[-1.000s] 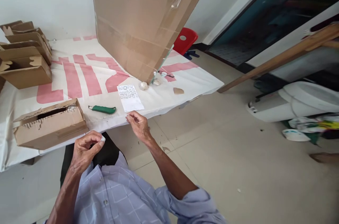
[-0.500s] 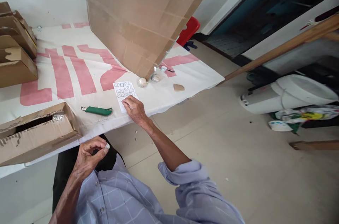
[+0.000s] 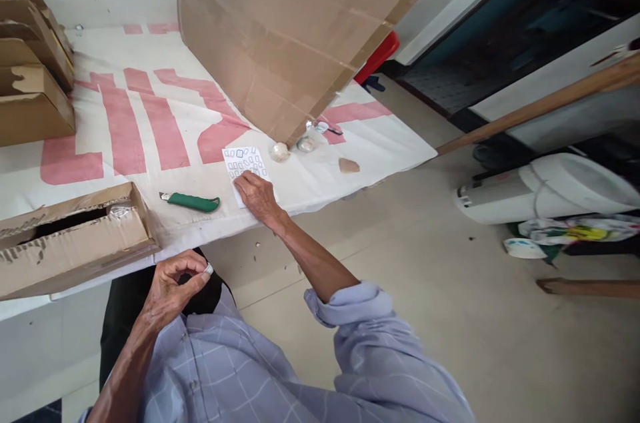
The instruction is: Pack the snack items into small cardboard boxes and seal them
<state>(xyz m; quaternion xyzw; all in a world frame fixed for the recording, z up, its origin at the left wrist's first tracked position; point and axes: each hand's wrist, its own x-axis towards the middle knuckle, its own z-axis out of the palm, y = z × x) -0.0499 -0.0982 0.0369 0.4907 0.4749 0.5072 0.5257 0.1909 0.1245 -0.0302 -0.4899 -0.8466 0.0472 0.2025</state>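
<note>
My left hand (image 3: pixel 173 286) is closed over my lap, thumb and forefinger pinching a small white piece (image 3: pixel 209 269) too small to name. On the cloth-covered table, my right hand (image 3: pixel 256 196) rests over a white sheet (image 3: pixel 249 157) marked with rows of small dark outlines. Its fingers are bent together against the sheet, and whatever is between them is hidden. To the left of that sheet lies a green utility knife (image 3: pixel 193 201) with its blade tip showing.
A large taped cardboard box (image 3: pixel 280 36) stands behind the sheet, near two tape rolls (image 3: pixel 280 152). An opened long carton (image 3: pixel 75 243) sits at the front left edge, with folded boxes (image 3: pixel 37 103) behind. A cardboard scrap (image 3: pixel 349 165) and a white bucket (image 3: pixel 565 189) are rightward.
The view has shifted slightly, moving the table a little up and right in the picture. My right hand's fingers are more tucked under against the sheet; my left hand keeps its pinch.
</note>
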